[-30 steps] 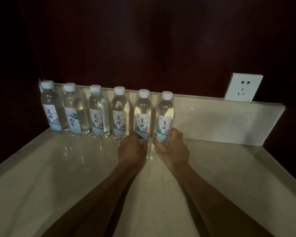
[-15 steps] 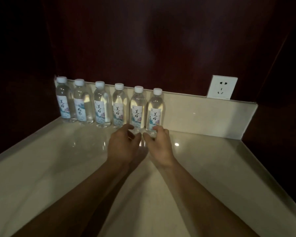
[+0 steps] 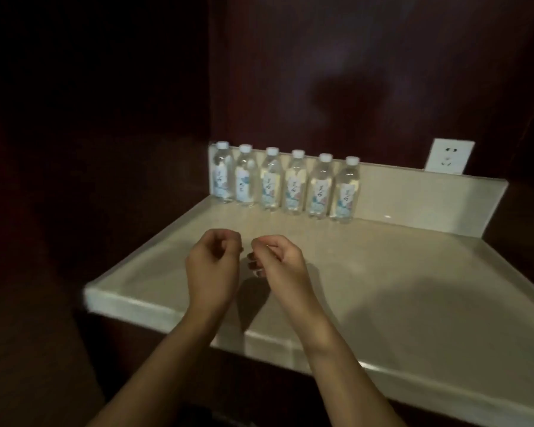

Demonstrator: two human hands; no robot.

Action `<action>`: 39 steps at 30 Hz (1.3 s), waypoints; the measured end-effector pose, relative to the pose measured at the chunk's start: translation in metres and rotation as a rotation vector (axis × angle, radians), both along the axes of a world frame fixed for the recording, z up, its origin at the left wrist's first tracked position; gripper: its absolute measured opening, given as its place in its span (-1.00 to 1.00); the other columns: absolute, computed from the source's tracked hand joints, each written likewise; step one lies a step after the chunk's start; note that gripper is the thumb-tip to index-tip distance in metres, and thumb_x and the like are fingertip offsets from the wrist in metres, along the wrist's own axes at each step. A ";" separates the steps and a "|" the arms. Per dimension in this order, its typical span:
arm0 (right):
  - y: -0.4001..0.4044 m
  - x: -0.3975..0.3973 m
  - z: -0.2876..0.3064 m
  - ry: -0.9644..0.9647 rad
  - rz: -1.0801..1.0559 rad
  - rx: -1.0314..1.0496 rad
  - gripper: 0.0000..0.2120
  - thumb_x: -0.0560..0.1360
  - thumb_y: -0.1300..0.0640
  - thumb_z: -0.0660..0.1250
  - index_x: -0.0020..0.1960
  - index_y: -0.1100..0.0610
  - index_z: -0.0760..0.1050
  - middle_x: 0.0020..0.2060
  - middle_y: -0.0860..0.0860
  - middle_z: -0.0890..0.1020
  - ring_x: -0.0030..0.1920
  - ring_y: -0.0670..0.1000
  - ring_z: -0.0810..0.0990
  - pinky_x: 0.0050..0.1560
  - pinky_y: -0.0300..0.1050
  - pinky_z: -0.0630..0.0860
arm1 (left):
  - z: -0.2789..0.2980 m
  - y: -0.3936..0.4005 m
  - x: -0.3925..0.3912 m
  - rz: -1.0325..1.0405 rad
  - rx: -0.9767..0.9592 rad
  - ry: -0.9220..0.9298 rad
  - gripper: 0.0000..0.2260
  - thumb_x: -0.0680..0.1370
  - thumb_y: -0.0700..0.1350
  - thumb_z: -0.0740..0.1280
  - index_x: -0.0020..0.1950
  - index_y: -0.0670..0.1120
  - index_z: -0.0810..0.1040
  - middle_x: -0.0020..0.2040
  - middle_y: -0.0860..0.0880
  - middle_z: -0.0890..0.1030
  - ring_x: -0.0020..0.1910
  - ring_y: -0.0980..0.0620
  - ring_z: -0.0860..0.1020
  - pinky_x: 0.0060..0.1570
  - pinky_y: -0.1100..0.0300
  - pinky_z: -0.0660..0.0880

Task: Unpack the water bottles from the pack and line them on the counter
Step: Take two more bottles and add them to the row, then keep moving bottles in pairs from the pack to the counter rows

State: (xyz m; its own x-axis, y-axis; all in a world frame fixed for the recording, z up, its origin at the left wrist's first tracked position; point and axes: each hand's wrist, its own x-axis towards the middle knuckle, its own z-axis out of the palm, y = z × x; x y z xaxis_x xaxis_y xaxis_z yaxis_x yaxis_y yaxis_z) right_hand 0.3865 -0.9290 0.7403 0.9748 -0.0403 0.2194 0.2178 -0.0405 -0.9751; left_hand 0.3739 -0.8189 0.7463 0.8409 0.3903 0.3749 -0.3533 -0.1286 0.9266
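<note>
Several clear water bottles [image 3: 293,183] with white caps and pale labels stand upright in a row against the back lip of the cream counter [image 3: 398,272], from the far left corner toward the middle. My left hand [image 3: 213,266] and my right hand [image 3: 278,260] hover side by side above the counter's front part, well short of the bottles. Both hands have loosely curled fingers and hold nothing. No pack is in view.
A white wall socket [image 3: 448,156] sits on the dark red wall above the counter's back lip, right of the bottles. The counter has a raised rim [image 3: 127,297] along its left and front edges. Dark wall panels enclose the left and right.
Both hands have let go of the two rightmost bottles and drawn back toward me. The view has pulled away, so the bottles look farther off.
</note>
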 end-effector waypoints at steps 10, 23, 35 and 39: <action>0.200 -0.113 -0.026 0.079 0.229 -0.090 -0.91 0.54 0.01 0.36 -0.08 0.00 0.60 -0.14 -0.01 0.70 -0.08 -0.03 0.66 0.01 -0.02 0.58 | -0.025 0.204 -0.149 0.233 0.124 0.135 -0.89 0.59 -0.04 0.34 -0.10 0.06 0.63 -0.22 0.08 0.66 -0.21 0.15 0.61 -0.21 0.23 0.48; 0.415 -0.202 -0.098 0.299 0.741 -0.258 -0.92 0.61 0.16 0.30 -0.06 0.09 0.51 -0.23 0.06 0.62 -0.25 -0.04 0.57 -0.30 -0.29 0.45 | -0.125 0.407 -0.276 0.629 -0.123 0.409 -0.75 0.41 0.11 0.32 -0.21 -0.06 0.62 -0.24 -0.10 0.67 -0.15 -0.14 0.65 0.02 -0.13 0.59; 0.619 -0.195 -0.265 0.713 0.993 -0.464 -0.87 0.59 0.11 0.32 0.07 0.15 0.52 -0.22 0.04 0.61 -0.30 -0.06 0.59 -0.27 -0.22 0.48 | -0.262 0.587 -0.307 0.809 -0.425 0.792 -0.82 0.62 -0.18 0.28 -0.15 -0.05 0.60 -0.26 -0.04 0.65 -0.21 -0.07 0.59 -0.03 -0.06 0.55; 0.673 -0.185 -0.316 0.782 1.002 -0.531 -0.89 0.57 0.08 0.35 0.02 0.12 0.55 -0.17 0.06 0.64 -0.24 -0.02 0.63 -0.23 -0.19 0.53 | -0.303 0.638 -0.305 0.814 -0.493 0.902 -0.85 0.62 -0.15 0.28 -0.10 -0.05 0.62 -0.20 -0.06 0.68 -0.19 -0.05 0.61 -0.07 0.02 0.53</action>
State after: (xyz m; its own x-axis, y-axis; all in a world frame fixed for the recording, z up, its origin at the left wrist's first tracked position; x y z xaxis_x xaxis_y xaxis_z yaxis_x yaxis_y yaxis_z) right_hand 0.2017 -0.2556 0.4243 0.4127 0.6614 -0.6262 -0.2185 -0.5955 -0.7730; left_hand 0.0691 -0.1813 0.4434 0.1793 0.8355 -0.5194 0.4296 0.4084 0.8054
